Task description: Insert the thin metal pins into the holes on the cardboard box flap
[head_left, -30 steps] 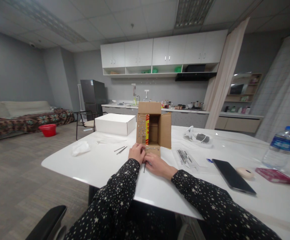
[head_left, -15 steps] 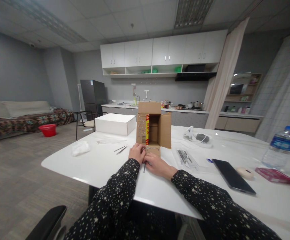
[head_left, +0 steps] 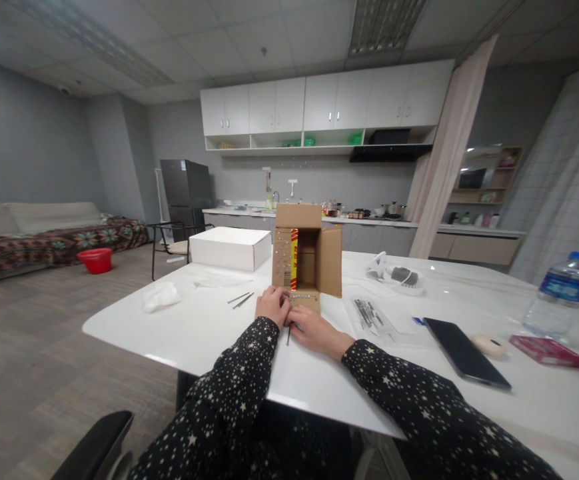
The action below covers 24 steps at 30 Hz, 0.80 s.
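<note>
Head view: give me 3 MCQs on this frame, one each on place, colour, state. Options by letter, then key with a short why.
1. Where is the white box relative to the cardboard box?
A. To its left on the table
B. Inside it
C. On the floor

2. What colour is the cap of the water bottle?
A. Red
B. Blue
C. Green

3. How does the cardboard box stand?
A. Taped shut
B. Crushed flat
C. Open toward the camera, flaps spread

Key:
1 A: it sits on the white table, left of the cardboard box.
2 B: the cap at the far right is blue.
3 C: the inside shows, with the left hand and right hand together at its near bottom flap.
</note>
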Available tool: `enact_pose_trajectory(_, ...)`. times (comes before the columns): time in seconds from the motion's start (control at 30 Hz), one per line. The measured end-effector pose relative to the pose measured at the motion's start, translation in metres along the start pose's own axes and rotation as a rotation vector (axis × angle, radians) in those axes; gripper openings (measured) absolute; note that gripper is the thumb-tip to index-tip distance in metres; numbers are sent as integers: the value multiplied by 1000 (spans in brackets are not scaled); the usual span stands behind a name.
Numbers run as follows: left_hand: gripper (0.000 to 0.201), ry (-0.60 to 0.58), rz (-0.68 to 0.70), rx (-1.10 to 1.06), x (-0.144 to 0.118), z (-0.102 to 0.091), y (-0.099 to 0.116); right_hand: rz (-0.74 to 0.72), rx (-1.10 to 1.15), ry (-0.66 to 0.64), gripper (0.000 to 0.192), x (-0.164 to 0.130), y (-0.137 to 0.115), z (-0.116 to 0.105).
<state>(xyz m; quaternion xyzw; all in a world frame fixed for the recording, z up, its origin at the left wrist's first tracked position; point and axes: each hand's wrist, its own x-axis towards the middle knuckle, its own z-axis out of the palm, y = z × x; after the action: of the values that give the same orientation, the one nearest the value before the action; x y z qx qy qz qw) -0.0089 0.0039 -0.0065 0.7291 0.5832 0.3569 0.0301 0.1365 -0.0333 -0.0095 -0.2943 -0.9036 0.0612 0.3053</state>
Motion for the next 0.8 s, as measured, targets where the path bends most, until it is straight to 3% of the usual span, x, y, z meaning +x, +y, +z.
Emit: enact_pose_trajectory(0.8,9,33,-87,72,0,-1,3,8,-4,-10,18,0,0,-1)
